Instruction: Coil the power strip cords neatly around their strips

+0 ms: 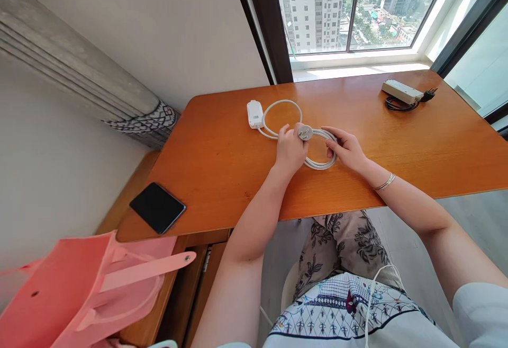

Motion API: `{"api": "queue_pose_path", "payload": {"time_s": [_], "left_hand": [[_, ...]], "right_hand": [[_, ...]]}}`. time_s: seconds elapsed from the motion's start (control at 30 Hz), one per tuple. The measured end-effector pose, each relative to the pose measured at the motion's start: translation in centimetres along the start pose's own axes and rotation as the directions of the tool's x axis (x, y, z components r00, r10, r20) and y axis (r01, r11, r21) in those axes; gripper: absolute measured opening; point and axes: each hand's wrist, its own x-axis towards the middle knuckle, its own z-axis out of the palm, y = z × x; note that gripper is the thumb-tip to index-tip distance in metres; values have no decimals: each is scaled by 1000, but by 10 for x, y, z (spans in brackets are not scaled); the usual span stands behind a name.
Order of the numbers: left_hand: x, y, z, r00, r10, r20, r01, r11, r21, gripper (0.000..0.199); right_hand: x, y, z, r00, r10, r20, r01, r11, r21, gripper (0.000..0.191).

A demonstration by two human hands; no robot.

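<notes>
A white cable (318, 166), wound into a loose coil, lies between my hands over the wooden table. My left hand (292, 148) is closed around the coil's left side, where the round plug (305, 133) with metal prongs faces up. On the coil's right side, my right hand (346, 150) pinches the strands between thumb and fingers. From my left hand a loop of the same cable runs back to a white box (254, 114), which rests on the table beyond it.
A power strip (402, 92) with a bundled black cord is at the table's back right. A dark phone (157, 207) lies near the left edge of the table (214, 178). Below that edge hangs a pink bag (79, 284). A window (349, 9) stands behind the table.
</notes>
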Motion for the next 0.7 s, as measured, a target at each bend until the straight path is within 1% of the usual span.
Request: {"api": "queue_pose_path", "payload": {"time_s": [0.07, 0.13, 0.2, 0.27, 0.33, 0.4, 0.47, 0.5, 0.6, 0.67, 0.7], "left_hand": [[2, -4, 2, 996, -16, 82, 24, 996, -91, 8], [2, -7, 3, 993, -17, 113, 44, 970, -241, 8], [2, -8, 5, 991, -15, 134, 69, 909, -412, 9], [1, -6, 6, 983, -35, 179, 133, 810, -572, 16], [1, -2, 6, 969, -64, 238, 218, 674, -706, 23], [0, 6, 5, 949, -88, 301, 303, 507, -807, 28], [-1, 15, 2, 929, -113, 353, 371, 326, -870, 30], [-2, 20, 0, 920, -129, 370, 391, 238, -889, 31], [-4, 31, -6, 904, -193, 382, 391, 11, -920, 37], [-5, 36, -7, 897, -230, 377, 363, -103, -926, 41], [-5, 37, -8, 894, -251, 371, 344, -146, -928, 41]], "right_hand": [[0, -2, -2, 1000, -15, 0, 15, 1000, -4, 59], [0, -5, -4, 1000, -26, -7, 26, 1000, -10, 59], [1, -8, -7, 1000, -26, -10, 26, 1000, -4, 61], [1, -11, -10, 1000, -13, -4, 14, 999, 33, 65], [3, -14, -12, 1000, 10, 11, -11, 992, 125, 69], [5, -14, -12, 999, 46, 29, -51, 969, 240, 71], [7, -11, -10, 994, 95, 52, -106, 944, 311, 71], [8, -9, -8, 990, 120, 72, -136, 939, 317, 68], [10, 0, 0, 968, 161, 191, -212, 934, 286, 50], [8, 4, 7, 945, 161, 283, -240, 931, 273, 43], [7, 5, 10, 933, 158, 323, -251, 930, 269, 42]]}}
